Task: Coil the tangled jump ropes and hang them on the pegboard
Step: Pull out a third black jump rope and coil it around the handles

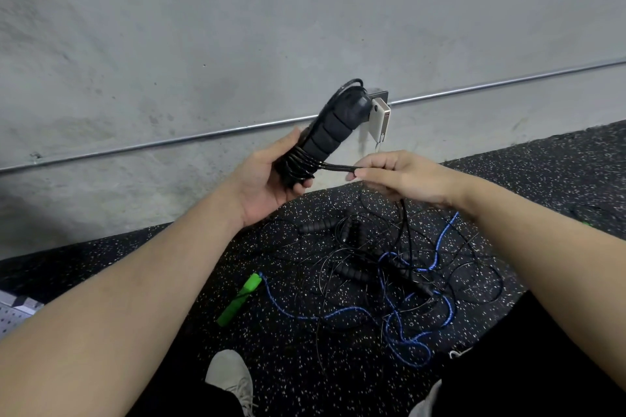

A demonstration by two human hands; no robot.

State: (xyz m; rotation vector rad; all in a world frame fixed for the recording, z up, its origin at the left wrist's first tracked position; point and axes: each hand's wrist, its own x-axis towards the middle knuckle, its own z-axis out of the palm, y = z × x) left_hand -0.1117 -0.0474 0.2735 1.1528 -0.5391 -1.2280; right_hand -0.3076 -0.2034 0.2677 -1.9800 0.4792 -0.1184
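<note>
left hand (267,179) grips black handles (333,132); right hand (403,176) pinches cord (333,167) beside handles. risk: trailing cord snags floor tangle (399,267) below handles, loosening wraps.

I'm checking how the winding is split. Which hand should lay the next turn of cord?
Probably the right hand: it pinches the thin black cord, while the left hand grips the black ribbed foam handles.
</note>
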